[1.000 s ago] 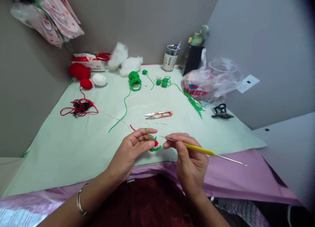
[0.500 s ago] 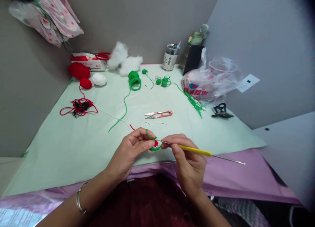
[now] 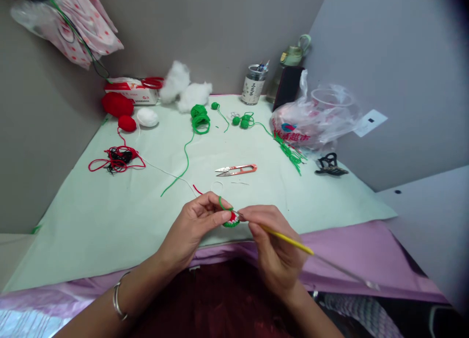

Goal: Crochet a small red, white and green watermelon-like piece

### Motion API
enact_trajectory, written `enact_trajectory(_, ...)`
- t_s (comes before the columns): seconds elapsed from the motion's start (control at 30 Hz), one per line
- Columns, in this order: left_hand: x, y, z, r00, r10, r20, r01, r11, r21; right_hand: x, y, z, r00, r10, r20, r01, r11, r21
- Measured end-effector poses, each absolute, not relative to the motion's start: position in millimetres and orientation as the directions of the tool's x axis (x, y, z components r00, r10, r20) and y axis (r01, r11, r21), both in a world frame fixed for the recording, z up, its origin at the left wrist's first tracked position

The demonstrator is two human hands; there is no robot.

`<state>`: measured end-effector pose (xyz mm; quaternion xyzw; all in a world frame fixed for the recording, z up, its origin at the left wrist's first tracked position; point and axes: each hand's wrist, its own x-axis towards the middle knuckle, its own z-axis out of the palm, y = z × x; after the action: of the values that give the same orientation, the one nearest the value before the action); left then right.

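My left hand [image 3: 200, 218] pinches a small round crochet piece [image 3: 231, 221] with a red middle, a white ring and a green edge. A green yarn end loops up over the index finger. My right hand [image 3: 276, 245] grips a crochet hook [image 3: 289, 240] by its yellow handle. The hook's front tip meets the top edge of the piece, partly hidden by my fingers. Its rear metal end slants down to the right. Just beyond my hands lie thread snips [image 3: 236, 170] with orange handles, and a short red yarn end [image 3: 197, 189].
At the left are red yarn balls [image 3: 117, 105], a white yarn ball [image 3: 148, 117] and tangled red and black yarn [image 3: 119, 159]. Green yarn [image 3: 200, 118] and white stuffing [image 3: 194, 96] sit farther back. A plastic bag [image 3: 304, 123] and a black hair claw [image 3: 330, 165] stand right.
The crochet hook has tilted, its rear end swinging downward as my right hand turns. My left hand stays almost still, holding the crochet piece.
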<state>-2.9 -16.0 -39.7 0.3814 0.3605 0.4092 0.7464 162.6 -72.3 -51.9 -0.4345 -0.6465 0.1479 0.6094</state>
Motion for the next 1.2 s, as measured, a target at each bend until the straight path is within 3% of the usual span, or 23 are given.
enact_trajectory(0.13,-0.8,-18.9,-39.5,0.425,0.875,-0.231,-0.358,0.397,0.845,161.0,-75.7,-56.7,-0.018,0.661,0.750,0.608,0.603,-0.517)
enact_trajectory(0.2,0.3,-20.8,-38.7,0.464,0.856,-0.229,-0.364,0.420,0.832,159.2,-75.1,-59.7,-0.013,0.645,0.764,0.642,0.591,-0.488)
enact_trajectory(0.4,1.3,-21.2,-39.7,0.467,0.840,-0.277,-0.345,0.461,0.817,157.0,-69.2,-58.8,0.153,0.687,0.711,0.475,0.580,-0.662)
enact_trajectory(0.53,-0.2,-20.1,-41.6,0.473,0.834,-0.283,-0.322,0.463,0.826,156.9,-68.5,-60.1,0.185,0.707,0.683,0.421,0.571,-0.705)
enact_trajectory(0.8,0.5,-22.0,-36.1,0.430,0.856,-0.286,-0.368,0.455,0.811,161.5,-66.7,-53.6,0.292,0.810,0.508,0.239,0.452,-0.859)
enact_trajectory(0.93,2.0,-21.9,-34.8,0.417,0.859,-0.295,-0.399,0.465,0.790,164.3,-68.9,-50.7,0.330,0.795,0.509,0.193,0.471,-0.861)
enact_trajectory(1.2,0.9,-21.6,-35.1,0.418,0.865,-0.277,-0.399,0.449,0.800,162.3,-71.9,-52.3,0.244,0.813,0.528,0.163,0.503,-0.849)
